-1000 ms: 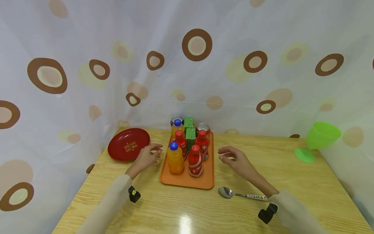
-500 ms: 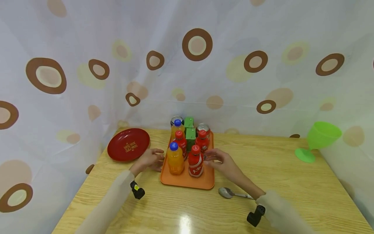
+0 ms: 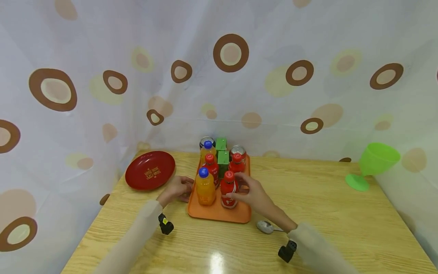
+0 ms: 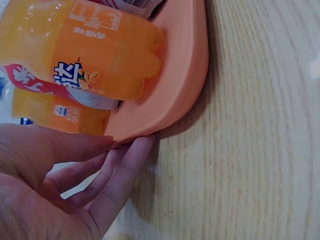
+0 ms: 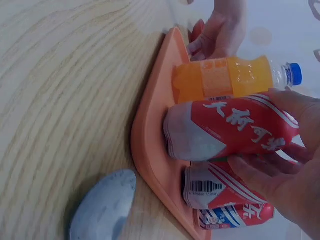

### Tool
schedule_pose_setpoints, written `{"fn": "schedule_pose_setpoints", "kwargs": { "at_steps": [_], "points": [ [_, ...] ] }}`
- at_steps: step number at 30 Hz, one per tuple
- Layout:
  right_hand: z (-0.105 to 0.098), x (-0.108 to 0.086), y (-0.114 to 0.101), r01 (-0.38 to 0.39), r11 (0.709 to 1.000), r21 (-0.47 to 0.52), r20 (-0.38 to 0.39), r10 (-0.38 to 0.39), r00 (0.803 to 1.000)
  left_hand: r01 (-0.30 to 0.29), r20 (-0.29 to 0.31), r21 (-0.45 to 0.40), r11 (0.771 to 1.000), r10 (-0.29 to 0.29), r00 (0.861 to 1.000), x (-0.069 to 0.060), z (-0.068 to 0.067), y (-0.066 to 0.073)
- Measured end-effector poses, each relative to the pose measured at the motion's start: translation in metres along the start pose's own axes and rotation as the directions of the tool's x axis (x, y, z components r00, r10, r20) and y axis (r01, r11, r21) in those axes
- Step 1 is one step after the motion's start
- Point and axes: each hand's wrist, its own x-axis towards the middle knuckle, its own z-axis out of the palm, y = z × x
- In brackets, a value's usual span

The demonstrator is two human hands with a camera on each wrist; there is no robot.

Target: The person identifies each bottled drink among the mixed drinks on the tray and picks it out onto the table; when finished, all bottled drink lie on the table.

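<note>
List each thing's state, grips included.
Orange tray: loaded
Front red bottle: upright, capped
Rear red bottles: upright, capped
Orange bottles: upright, capped
Green cartons: upright
Cans: upright, opening unclear
Red plate: lettered side up
Spoon: lying, partly hidden
Green goblet: upright
Left grip: pinching tray edge
Right grip: around front red bottle

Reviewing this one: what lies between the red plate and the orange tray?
The left hand lies between the red plate and the tray, with bare table farther back. The head view shows this.
</note>
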Motion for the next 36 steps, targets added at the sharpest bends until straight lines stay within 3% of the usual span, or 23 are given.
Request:
{"fn": "schedule_pose_setpoints", "kwargs": {
  "at_steps": [14,21,26,36],
  "points": [
    [0.013,0.003,0.004,-0.036,0.999,0.040,-0.045,0.038,0.998,-0.008,-0.057,0.056,0.998,0.011,0.998,-0.002,0.004,0.004],
    [0.010,-0.007,0.006,-0.083,0.993,0.086,-0.128,0.093,0.987,-0.011,-0.054,0.064,0.998,0.014,0.998,-0.003,0.004,0.004],
    [-0.004,-0.017,0.006,-0.152,0.979,0.135,-0.183,0.175,0.967,-0.058,-0.040,0.118,0.991,0.063,0.997,-0.004,0.001,0.003],
    [-0.063,-0.024,0.000,-0.185,0.973,0.139,-0.254,0.215,0.943,-0.045,-0.055,0.093,0.995,0.050,0.997,-0.004,0.004,0.004]
  ]
}}
